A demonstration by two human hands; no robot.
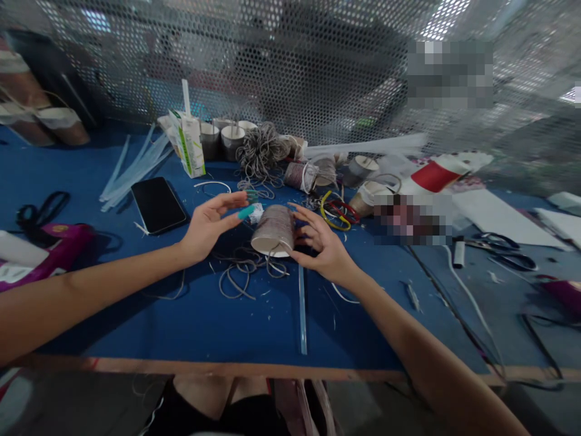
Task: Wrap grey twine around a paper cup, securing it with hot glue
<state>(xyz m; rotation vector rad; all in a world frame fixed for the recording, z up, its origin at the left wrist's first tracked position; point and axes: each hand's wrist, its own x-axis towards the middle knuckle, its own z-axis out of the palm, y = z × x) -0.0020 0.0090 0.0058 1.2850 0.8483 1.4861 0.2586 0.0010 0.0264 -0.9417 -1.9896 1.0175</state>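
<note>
A cup-shaped spool wound with grey-brown cord (275, 229) is tilted in the middle of the bench, its pale rim toward me. My right hand (321, 242) grips its right side, thumb by the rim and index finger near the top. On the left, my left hand (212, 221) is open just short of the spool, thumb and fingers apart, with teal at the tips. A crumpled white piece (256, 213) shows between that hand and the spool. Loose grey cord (240, 278) trails in loops below. One clear tube (302, 315) lies in front.
Several cord-wound cups (232, 142) and a tangled cord bundle (262, 148) stand behind, before a perforated metal screen (272, 66). Left are a phone (158, 204), a drink carton (188, 145) and translucent strips (136, 172). Scissors (503, 245) lie right; a yellow wire (327, 215) lies nearer.
</note>
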